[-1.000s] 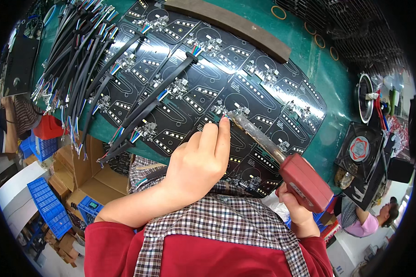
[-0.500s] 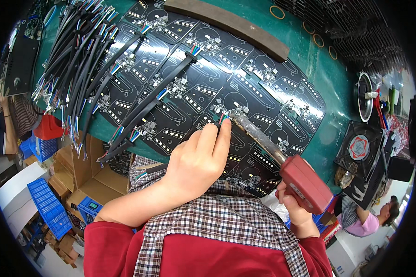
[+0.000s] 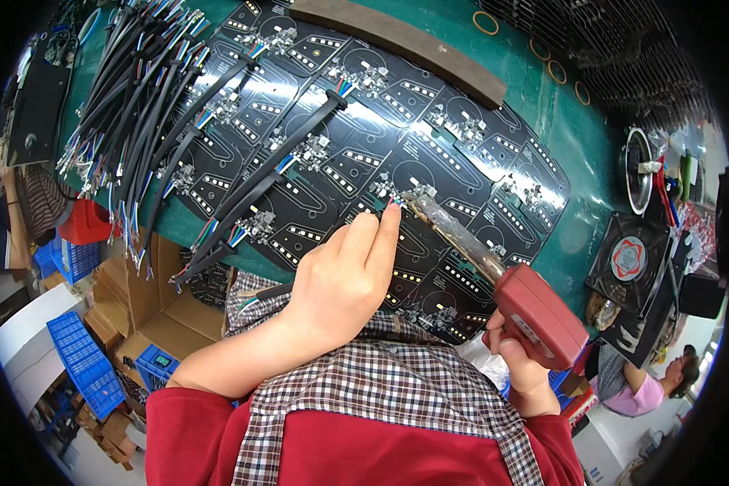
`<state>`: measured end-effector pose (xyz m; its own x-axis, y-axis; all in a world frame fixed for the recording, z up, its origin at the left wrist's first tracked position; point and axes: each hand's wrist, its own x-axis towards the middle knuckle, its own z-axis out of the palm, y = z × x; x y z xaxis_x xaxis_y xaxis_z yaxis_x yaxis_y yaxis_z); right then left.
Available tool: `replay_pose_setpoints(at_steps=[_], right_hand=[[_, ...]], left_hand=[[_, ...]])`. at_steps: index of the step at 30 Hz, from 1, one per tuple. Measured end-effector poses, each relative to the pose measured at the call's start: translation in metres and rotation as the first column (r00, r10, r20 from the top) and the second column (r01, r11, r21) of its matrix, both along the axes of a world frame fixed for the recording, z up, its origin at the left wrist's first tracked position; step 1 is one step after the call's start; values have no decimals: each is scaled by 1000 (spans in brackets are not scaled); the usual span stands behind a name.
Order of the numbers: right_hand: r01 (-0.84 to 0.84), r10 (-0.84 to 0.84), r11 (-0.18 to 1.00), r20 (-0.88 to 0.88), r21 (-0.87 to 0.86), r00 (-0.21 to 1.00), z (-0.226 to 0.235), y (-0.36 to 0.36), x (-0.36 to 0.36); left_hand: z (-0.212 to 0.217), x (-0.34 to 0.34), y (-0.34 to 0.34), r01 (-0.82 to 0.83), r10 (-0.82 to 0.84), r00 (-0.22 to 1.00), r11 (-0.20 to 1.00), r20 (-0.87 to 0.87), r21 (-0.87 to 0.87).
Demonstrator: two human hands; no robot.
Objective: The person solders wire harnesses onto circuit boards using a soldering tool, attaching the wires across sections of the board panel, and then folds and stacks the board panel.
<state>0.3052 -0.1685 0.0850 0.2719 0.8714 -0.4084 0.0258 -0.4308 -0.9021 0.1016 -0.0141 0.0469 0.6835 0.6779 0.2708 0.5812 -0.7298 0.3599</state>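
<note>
Red soldering gun [image 3: 537, 314] is gripped in the right hand [image 3: 517, 362] near the bench's [image 3: 543, 105] front edge, its tip at a black circuit panel [image 3: 429, 170]. Left hand [image 3: 344, 279] fingers [image 3: 385, 231] pinch coloured wires [image 3: 398, 200] there.

The left hand [image 3: 340, 275] hides most of its cable, apparently pinched at the wire tips [image 3: 397, 202].

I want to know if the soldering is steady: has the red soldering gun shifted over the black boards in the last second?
No. The red soldering gun keeps its tip at the same joint on the black boards, beside the left hand.
</note>
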Motion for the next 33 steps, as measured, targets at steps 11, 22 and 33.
replay_pose_setpoints(at_steps=[11,22,33], right_hand=[[-193,166,980,340,47,926,-2,2,0],[-60,56,998,168,19,984,2,-3,-5],[-244,173,967,521,70,836,-6,-10,-2]], left_hand=[[10,4,-1,1,16,989,993,-148,115],[11,3,-6,-44,43,994,999,-103,-9],[11,6,-6,-57,55,996,998,-73,-23]])
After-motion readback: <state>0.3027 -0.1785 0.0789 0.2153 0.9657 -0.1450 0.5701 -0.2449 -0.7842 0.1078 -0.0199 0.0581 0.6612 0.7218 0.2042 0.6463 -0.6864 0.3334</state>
